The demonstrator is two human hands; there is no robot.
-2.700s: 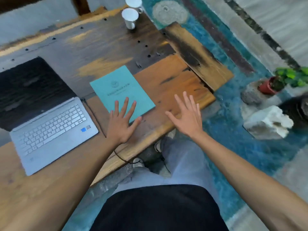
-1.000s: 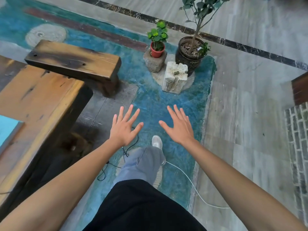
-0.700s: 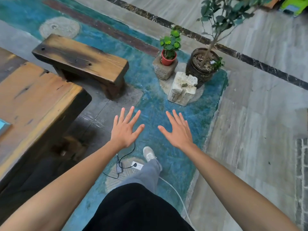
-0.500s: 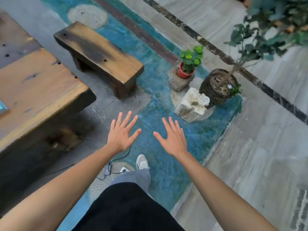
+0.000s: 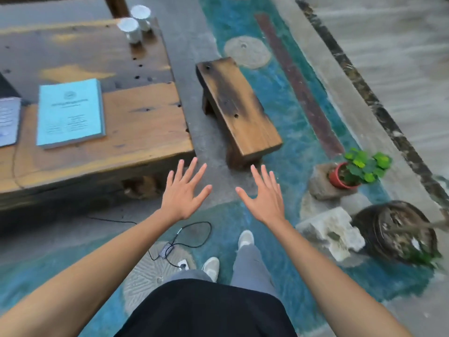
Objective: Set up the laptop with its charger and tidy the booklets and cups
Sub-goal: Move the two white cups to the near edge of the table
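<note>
Left hand (image 5: 182, 190): held out over the floor, fingers spread, palm down, nothing grasped. Right hand (image 5: 263, 194): likewise spread flat and empty, beside the left, apart from it.

Bench (image 5: 145, 132): a low slab of dark and orange wood, seen at upper left; the hands are held off its near right corner, not touching it.

Booklet (image 5: 70, 113): light blue cover, laid flat on the bench near its front edge. More than one may be stacked there; this cannot be told.

Laptop (image 5: 8, 120): only a silver corner is seen at the left frame edge, just beside the booklet, on the bench.

Cups (image 5: 136, 23): two white ones, standing upright close together at the far right corner of the bench, well apart from the booklet.

Charger (image 5: 166, 249): a small dark brick lying on the floor between the bench and the person's feet, its thin black cable looped around it; one lead runs to a white socket block (image 5: 182, 263) near the left shoe, another runs off under the bench.

Stool (image 5: 237, 108): a small wooden one, standing on the floor to the right of the bench.

Plants: a red pot (image 5: 340, 177) with green leaves set on a stone, and a large dark pot (image 5: 398, 232) nearer, with a pale stone block (image 5: 332, 229) just beside it.
</note>
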